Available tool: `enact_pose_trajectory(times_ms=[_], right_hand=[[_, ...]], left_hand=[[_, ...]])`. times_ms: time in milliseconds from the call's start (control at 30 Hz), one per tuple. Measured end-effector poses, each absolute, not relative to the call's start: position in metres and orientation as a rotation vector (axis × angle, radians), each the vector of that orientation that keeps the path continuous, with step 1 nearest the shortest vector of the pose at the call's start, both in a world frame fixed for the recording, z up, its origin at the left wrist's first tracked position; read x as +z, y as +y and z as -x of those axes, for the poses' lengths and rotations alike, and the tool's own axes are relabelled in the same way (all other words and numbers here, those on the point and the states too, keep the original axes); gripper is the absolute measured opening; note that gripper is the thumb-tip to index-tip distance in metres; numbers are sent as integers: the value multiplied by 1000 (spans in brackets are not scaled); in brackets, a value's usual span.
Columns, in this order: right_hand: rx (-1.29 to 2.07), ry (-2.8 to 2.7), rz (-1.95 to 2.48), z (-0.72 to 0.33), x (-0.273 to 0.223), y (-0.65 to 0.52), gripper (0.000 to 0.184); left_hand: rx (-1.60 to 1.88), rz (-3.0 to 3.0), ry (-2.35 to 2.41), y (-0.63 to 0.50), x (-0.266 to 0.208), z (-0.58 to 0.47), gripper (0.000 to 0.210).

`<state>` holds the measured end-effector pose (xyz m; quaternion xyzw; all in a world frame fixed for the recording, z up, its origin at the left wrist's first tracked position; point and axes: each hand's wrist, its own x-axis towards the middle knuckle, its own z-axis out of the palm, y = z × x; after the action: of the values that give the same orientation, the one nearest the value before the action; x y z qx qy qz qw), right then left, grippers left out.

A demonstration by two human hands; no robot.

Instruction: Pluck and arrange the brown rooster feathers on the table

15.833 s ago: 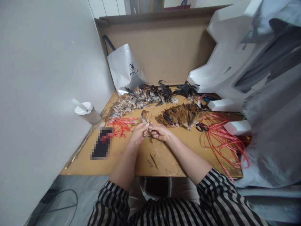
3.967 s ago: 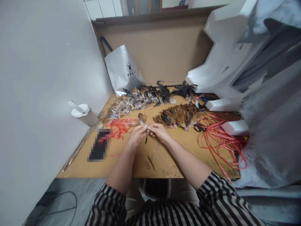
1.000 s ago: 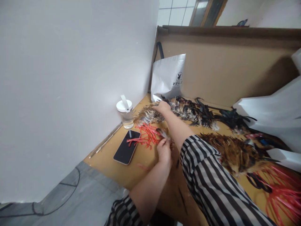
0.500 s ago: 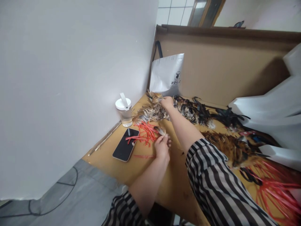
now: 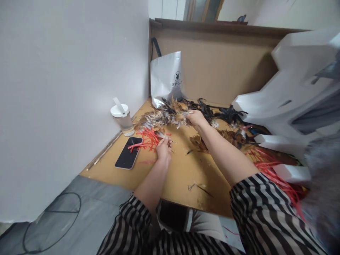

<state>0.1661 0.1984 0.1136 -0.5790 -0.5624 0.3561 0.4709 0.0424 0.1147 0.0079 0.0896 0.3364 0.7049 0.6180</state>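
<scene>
Head view: a person in striped sleeves is working at a cluttered counter (image 5: 175, 177), seen here from left to right. At far left, a lidded cup (image 5: 122, 117) is standing against the wall, with a dark phone (image 5: 129, 158) lying flat just near of it. A tangle of red strips (image 5: 145, 140) is spreading between the phone and the left hand (image 5: 164, 149), which is resting on the counter with its fingers pinched narrowly around a small tuft of feathers (image 5: 160, 134) whose tips are pointing toward the far side. Farther back and slightly right, the right hand (image 5: 196, 117) is reaching across with the arm extended, its fingers closing on the end of a long row of speckled feathers (image 5: 162, 118). That row's long axis is running left to right along the far part of the counter, stretching away leftward from the right hand toward the cup. The right hand is touching it, while the left hand is sitting apart, near of it. A white shopping bag (image 5: 166, 78) is leaning against the cardboard backing behind, and white foam blocks (image 5: 287, 88) are crowding the right side.
</scene>
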Motion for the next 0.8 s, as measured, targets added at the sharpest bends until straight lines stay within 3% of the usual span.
enact_pose_trajectory(times_ms=[233, 333, 467, 800], right_hand=[[1001, -1591, 1563, -206, 59, 109, 14], [1260, -1578, 1498, -217, 54, 86, 31], [1319, -1449, 1398, -232, 66, 76, 44], [938, -1427, 1259, -209, 36, 77, 22]], left_hand=[[1646, -284, 795, 117, 5, -42, 13], [1648, -372, 798, 117, 4, -43, 12], [1634, -447, 815, 116, 3, -44, 11], [1623, -602, 808, 113, 4, -49, 12]])
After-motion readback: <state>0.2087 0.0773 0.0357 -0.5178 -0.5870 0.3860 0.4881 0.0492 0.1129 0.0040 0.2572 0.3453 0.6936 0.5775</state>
